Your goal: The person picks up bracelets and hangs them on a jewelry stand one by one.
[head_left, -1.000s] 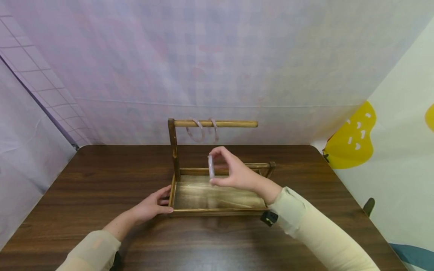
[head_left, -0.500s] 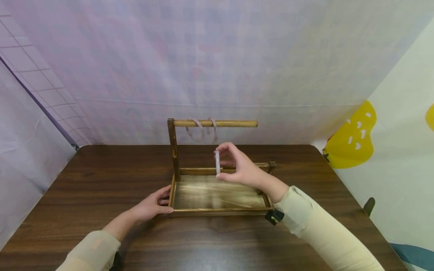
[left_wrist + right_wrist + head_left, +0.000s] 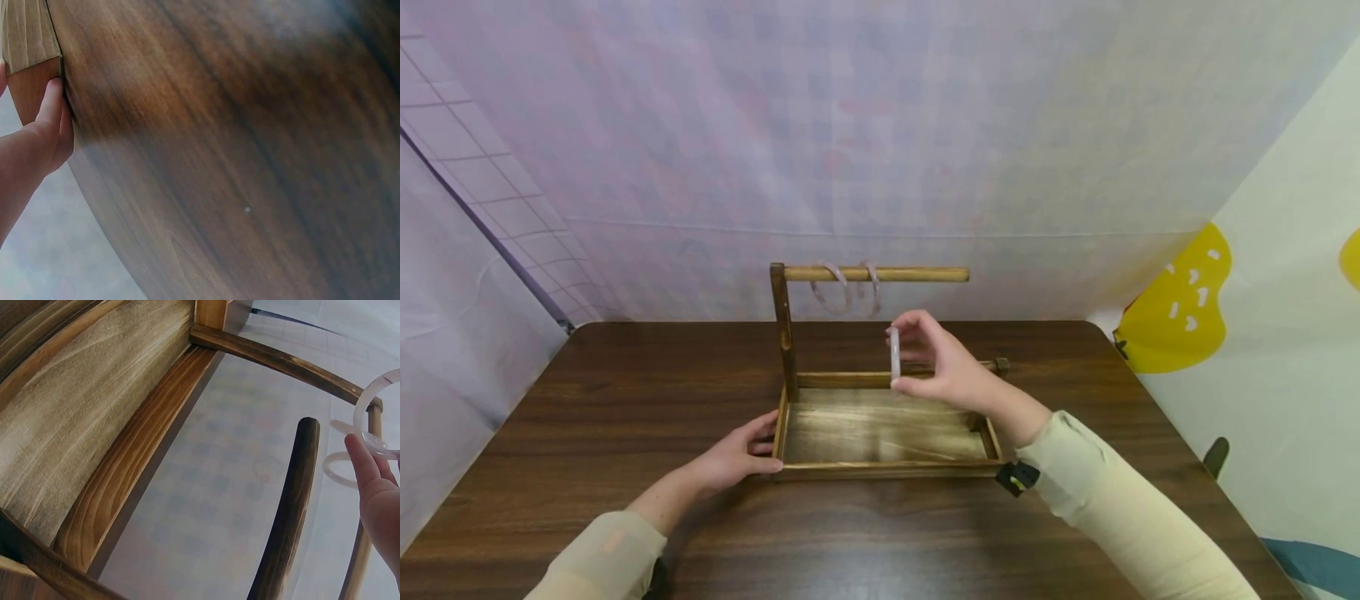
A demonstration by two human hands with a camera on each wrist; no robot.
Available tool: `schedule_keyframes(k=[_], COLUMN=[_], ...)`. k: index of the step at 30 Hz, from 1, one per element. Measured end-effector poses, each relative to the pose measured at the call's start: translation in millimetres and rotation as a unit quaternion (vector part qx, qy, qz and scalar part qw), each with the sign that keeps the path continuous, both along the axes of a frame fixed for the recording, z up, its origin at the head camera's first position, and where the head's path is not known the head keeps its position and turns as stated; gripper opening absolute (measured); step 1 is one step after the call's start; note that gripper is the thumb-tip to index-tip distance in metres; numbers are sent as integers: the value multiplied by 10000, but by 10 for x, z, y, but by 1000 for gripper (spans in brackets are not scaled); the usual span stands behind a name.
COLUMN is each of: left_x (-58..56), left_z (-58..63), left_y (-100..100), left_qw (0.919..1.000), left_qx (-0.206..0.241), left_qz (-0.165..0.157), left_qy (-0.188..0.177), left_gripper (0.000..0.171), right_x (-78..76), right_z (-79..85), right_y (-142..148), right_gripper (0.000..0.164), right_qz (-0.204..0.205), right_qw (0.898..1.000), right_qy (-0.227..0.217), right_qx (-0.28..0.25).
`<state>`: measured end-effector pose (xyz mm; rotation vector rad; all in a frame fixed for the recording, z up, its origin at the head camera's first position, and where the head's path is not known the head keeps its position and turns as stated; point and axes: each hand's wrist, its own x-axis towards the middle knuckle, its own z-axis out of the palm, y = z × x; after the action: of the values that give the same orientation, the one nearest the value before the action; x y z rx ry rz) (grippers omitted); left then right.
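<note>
A pale, translucent bangle is pinched between the thumb and fingers of my right hand, upright over the back of a wooden tray stand. In the right wrist view this bangle shows partly at the right edge, above the fingertips. Two similar bangles, one at left and one at right, hang on the stand's upper bar, whose right end is free. My left hand holds the tray's left end, thumb at the front corner; the left wrist view shows a finger against the wood.
A left post carries the upper bar. A lower rail with a short knobbed end runs behind the right hand. The stand rests on a dark wooden table, with a pale curtain behind it.
My right hand has moved to the right and slightly up with the bangle, away from the hanging ones. The right hanging bangle has swung slightly. My left hand stays put.
</note>
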<state>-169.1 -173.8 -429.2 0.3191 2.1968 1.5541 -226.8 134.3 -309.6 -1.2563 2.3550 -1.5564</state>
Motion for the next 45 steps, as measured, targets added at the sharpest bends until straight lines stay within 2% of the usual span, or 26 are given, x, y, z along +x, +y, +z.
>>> schedule_keyframes(k=[27, 34, 45], left_x=[4, -4, -2], left_z=[5, 0, -9], left_y=[6, 4, 6], left_qw=[10000, 10000, 10000], left_qx=[-37, -36, 34], left_qz=[-24, 24, 26], left_qy=[45, 24, 45], left_gripper=[84, 84, 84], right_x=[-61, -91, -132], right_z=[87, 80, 83], right_y=[258, 341, 517], right_gripper=[59, 56, 54], right_qz=[-340, -401, -809], right_qw=[9990, 9985, 9956], right_qy=[76, 212, 305], right_qx=[-268, -316, -367])
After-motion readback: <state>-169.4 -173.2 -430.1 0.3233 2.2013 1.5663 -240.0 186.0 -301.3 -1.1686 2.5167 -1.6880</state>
